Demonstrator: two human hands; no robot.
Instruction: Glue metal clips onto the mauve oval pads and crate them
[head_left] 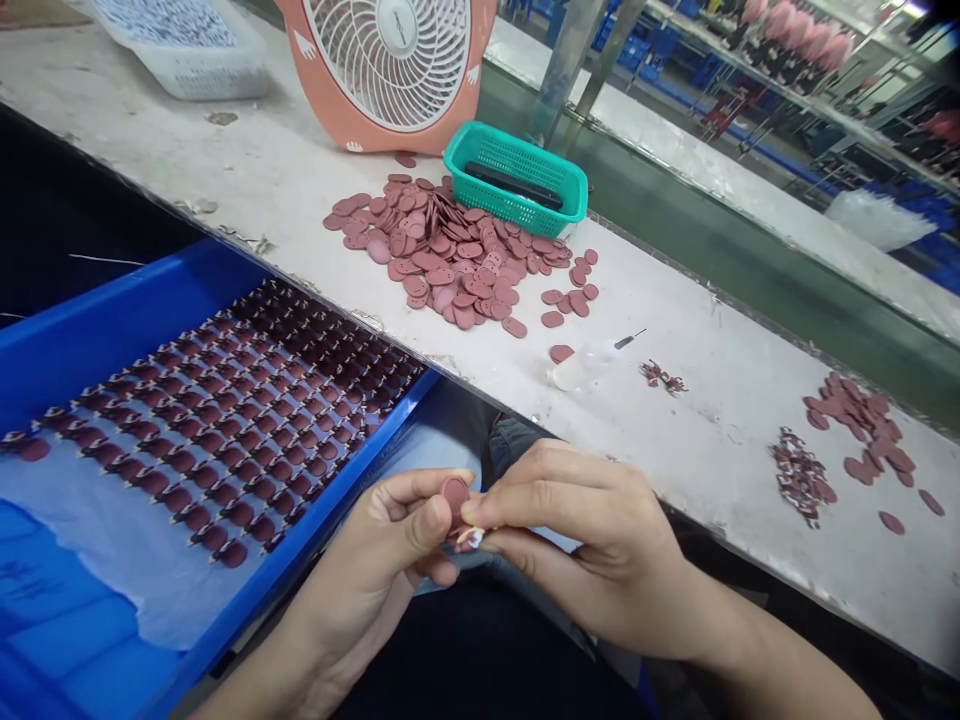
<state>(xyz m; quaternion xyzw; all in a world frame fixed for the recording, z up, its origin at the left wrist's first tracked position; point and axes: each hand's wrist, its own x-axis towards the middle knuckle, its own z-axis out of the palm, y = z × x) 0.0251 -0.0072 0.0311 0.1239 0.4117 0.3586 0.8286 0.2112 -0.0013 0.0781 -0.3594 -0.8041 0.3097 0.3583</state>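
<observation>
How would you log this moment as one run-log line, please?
Left hand: round maroon disc; right hand: small white piece at its edge; beside: blue plastic tray

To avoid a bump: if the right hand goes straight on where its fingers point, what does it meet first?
Most likely the maroon disc in the left hand: the fingertips of the right hand already seem at its edge, though depth is unclear here.

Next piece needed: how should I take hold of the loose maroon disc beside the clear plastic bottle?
Pinch its far rim, coming from above on the pile side. The maroon disc lies flat and thin on the bench, and the clear plastic bottle crowds its near side.
</observation>
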